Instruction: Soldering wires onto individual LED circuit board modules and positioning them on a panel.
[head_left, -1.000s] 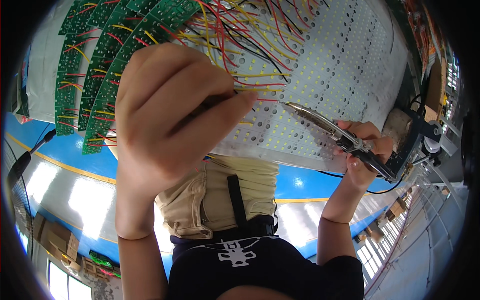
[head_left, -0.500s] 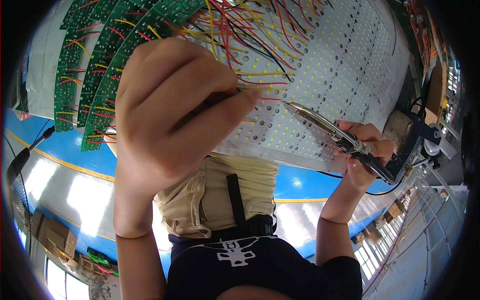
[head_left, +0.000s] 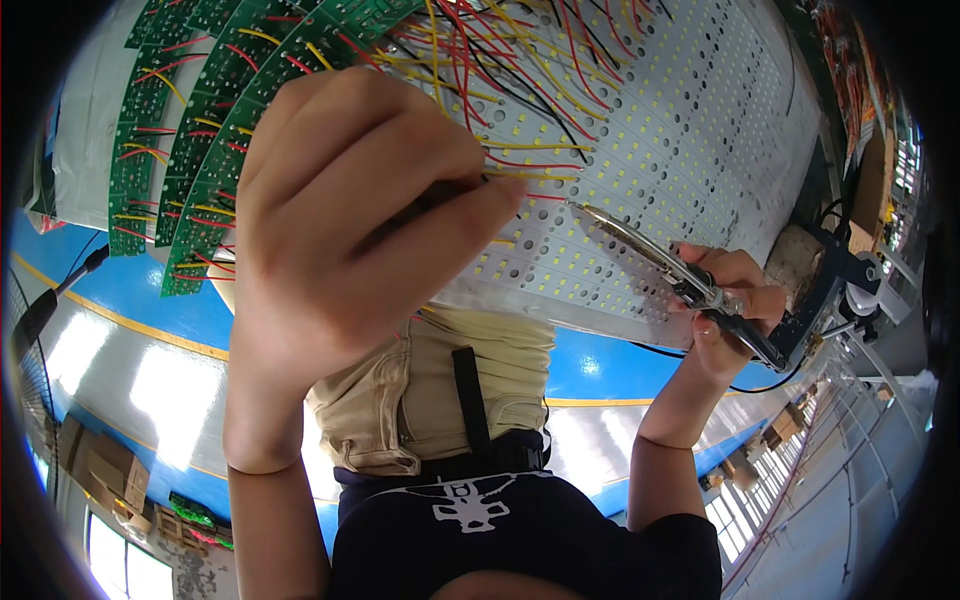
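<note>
Fingers curled and pinched, my left hand [head_left: 350, 220] grips a red wire [head_left: 547, 198] whose free end reaches out to the right. My right hand [head_left: 735, 290] is wrapped around the handle of a soldering iron [head_left: 640, 240]. The iron's metal tip meets the red wire's end on a white LED board [head_left: 680, 130] with rows of small yellow chips and round holes. More red, yellow and black wires [head_left: 540, 75] lie over the board's far left part. Part of the wire is hidden inside my left fingers.
Green circuit boards [head_left: 190, 150] with short red and yellow wires overlap at the left. A dark stand [head_left: 825, 265] sits at the table's right end, with a black cable [head_left: 760, 387] hanging below. A fan [head_left: 35, 330] stands at far left. Bundled wires [head_left: 850, 70] lie at far right.
Almost nothing differs. The board and its wires appear shifted very slightly in the picture; both hands keep their grips and the iron's tip stays at the red wire's end.
</note>
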